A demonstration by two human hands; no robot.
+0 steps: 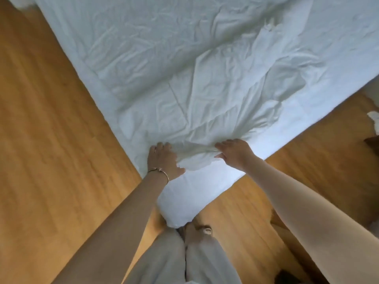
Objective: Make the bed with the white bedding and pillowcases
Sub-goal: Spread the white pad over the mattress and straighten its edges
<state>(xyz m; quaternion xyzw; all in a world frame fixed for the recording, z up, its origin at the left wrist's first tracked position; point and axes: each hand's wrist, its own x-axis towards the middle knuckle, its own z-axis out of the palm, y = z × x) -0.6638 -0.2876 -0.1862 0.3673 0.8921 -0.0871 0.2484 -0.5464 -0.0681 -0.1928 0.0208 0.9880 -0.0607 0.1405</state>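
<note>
Wrinkled white cotton bed sheet (pixel 205 68) spread over the bed, one corner pointing toward the person and draping to the floor. Left hand (pixel 164 160), thin gold bracelet (pixel 160 171) at the wrist, rests flat with straight fingers on the sheet near that corner. Right hand (pixel 233 153), just beside it, pinches a raised fold of the sheet. Light wooden plank floor (pixel 51 140) lies on both sides of the corner.

White sheet (pixel 205 68): creased, spread over the bed corner, its point hanging toward the person's knees. Left hand (pixel 163 160): flat on the sheet near the corner edge, bracelet (pixel 159 171) on wrist. Right hand (pixel 233 153): fingers pinching a raised fold of the sheet. Wooden floor (pixel 51 119): both sides of the bed. Pale trousers (pixel 184 261): bottom centre
</note>
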